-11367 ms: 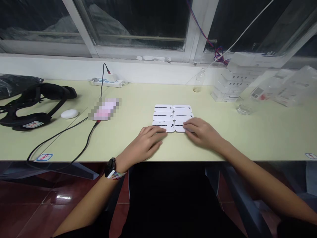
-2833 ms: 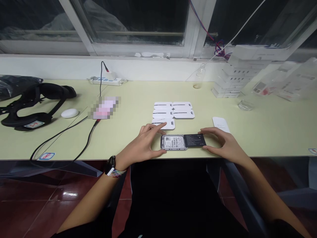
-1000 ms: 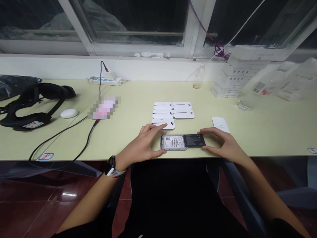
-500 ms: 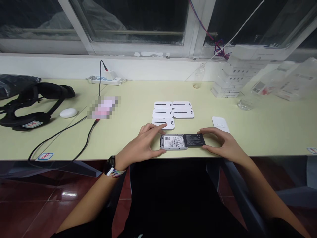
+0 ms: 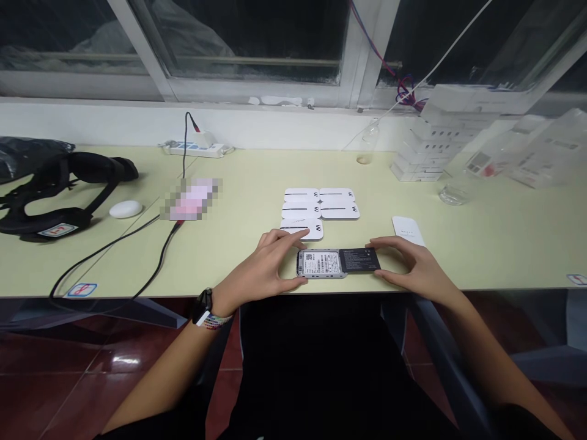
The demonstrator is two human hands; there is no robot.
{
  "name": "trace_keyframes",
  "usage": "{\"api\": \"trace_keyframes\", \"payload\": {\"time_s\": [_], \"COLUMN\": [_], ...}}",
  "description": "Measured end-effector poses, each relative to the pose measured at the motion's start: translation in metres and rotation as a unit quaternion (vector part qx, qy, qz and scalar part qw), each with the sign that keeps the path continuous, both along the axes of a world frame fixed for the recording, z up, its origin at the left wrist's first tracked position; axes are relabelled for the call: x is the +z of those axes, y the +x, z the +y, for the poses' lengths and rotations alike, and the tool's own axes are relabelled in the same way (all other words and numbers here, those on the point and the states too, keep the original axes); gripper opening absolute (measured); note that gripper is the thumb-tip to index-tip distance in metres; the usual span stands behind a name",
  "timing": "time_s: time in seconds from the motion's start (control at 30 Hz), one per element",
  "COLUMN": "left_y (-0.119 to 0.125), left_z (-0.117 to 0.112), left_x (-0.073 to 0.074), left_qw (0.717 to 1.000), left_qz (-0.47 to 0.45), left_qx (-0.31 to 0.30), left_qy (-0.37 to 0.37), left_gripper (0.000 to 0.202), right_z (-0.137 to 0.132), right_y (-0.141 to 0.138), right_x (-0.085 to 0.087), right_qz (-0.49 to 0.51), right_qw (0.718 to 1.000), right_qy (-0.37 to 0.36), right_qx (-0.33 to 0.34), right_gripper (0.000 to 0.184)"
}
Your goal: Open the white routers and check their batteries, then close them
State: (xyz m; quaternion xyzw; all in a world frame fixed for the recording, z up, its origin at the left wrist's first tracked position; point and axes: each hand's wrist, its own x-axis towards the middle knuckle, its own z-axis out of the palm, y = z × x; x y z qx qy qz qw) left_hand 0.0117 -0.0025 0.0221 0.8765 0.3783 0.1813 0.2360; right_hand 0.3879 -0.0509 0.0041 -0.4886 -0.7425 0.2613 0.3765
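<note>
Just below the frame's centre, the left hand pinched the open case and the right hand pinched the black battery; level, unforced alignment seemed best.

Device set near front edge of table, battery placed at its right end. Device flanked on left by left hand, battery on right by right hand. Units laid behind device in two columns: three left, two right. Cover placed just behind right hand. Headset set at far left; power strip along back wall, left of units. Boxes stacked at back right.
</note>
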Motion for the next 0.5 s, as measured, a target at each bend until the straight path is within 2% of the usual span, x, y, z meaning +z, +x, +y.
{"api": "trace_keyframes", "payload": {"time_s": [0.5], "left_y": [0.0006], "left_z": [-0.0007], "left_x": [0.003], "left_qw": [1.0], "left_qz": [-0.005], "left_qx": [-0.001], "left_qy": [-0.001], "left_gripper": [0.091], "right_z": [0.0001], "right_y": [0.0001], "right_x": [-0.0015], "right_qz": [0.002], "right_qw": [1.0], "right_qy": [0.002], "right_qx": [-0.005], "right_gripper": [0.052]}}
